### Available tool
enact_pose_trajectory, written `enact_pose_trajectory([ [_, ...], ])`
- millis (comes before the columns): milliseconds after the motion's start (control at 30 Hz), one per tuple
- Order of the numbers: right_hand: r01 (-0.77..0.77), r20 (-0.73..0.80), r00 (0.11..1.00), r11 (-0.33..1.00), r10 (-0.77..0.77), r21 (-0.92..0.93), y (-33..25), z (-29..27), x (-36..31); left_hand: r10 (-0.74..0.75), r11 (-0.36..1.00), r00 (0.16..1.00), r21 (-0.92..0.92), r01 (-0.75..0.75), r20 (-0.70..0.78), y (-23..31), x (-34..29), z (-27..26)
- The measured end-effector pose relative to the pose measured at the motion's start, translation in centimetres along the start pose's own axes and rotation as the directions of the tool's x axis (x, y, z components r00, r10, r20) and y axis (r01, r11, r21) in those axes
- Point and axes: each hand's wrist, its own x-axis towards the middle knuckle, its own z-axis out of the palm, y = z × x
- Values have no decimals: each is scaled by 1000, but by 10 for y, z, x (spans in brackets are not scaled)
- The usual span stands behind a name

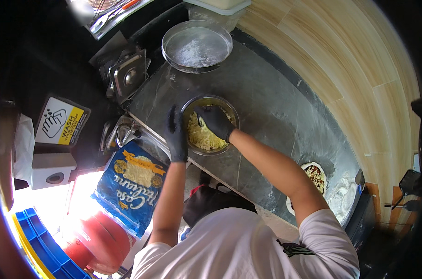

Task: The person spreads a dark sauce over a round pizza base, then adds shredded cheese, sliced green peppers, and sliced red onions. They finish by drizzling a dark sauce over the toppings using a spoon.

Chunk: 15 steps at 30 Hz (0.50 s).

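A round metal bowl (235,116) of pale yellow shredded cheese (202,136) stands on the dark stone counter near its front left edge. Both hands wear black gloves. My right hand (214,122) reaches into the bowl from the right, its fingers curled round some of the shreds; the fingertips are partly hidden. Along the outside left of the bowl rests my left hand (177,135), fingers stretched out and thumb apart, with nothing in it.
A round metal sieve (197,46) with white flour stands behind the bowl. Far right lie a topped pizza base (316,176) and loose flour (343,197). Metal lids (129,74) lean at the left, above a blue printed bag (131,188). A red gas cylinder (101,242) stands lower left.
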Motion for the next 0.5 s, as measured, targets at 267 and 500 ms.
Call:
enact_pose_trajectory([
  [267,-300,304,948,63,-92,952,11,-21,-47,679,546,607,269,-794,414,59,-67,47],
  [500,114,-172,955,238,242,965,66,-82,-219,616,681,463,-137,-719,637,57,-185,154],
])
